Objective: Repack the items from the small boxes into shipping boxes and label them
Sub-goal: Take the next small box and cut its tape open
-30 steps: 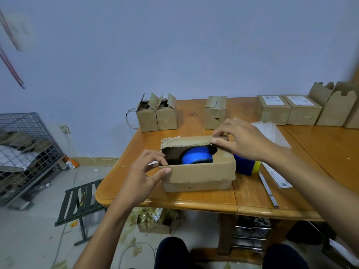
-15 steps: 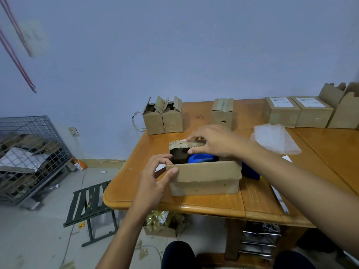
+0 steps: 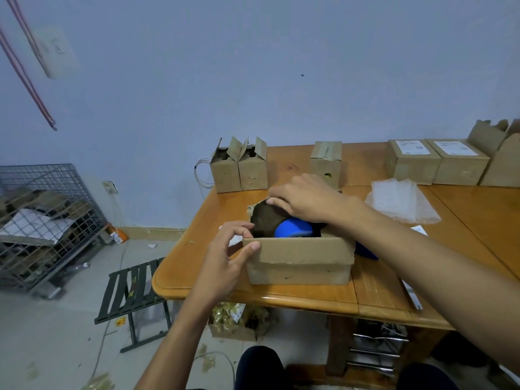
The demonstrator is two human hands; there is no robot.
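Note:
A brown shipping box (image 3: 299, 261) sits near the table's front edge with its top open. A blue item (image 3: 294, 228) lies inside it. My left hand (image 3: 225, 258) pinches the box's near-left top corner between thumb and fingers. My right hand (image 3: 305, 198) reaches over the box, its curled fingers gripping the far flap (image 3: 257, 208) at the back-left rim. Two open small boxes (image 3: 239, 167) stand at the table's far left, a taped small box (image 3: 326, 161) behind my right hand. Two labelled boxes (image 3: 436, 161) stand at the back right.
Bubble wrap (image 3: 401, 202) lies right of the box on the wooden table (image 3: 197, 266). More cardboard boxes (image 3: 498, 156) stand at the far right. On the floor: a wire cage (image 3: 42, 220) of cardboard at left, a green folding stool (image 3: 132, 291), scraps under the table.
My right hand has moved left along the box's far flap, from its right end to its back-left corner. The left hand has stayed on the near-left corner. The camera has shifted closer.

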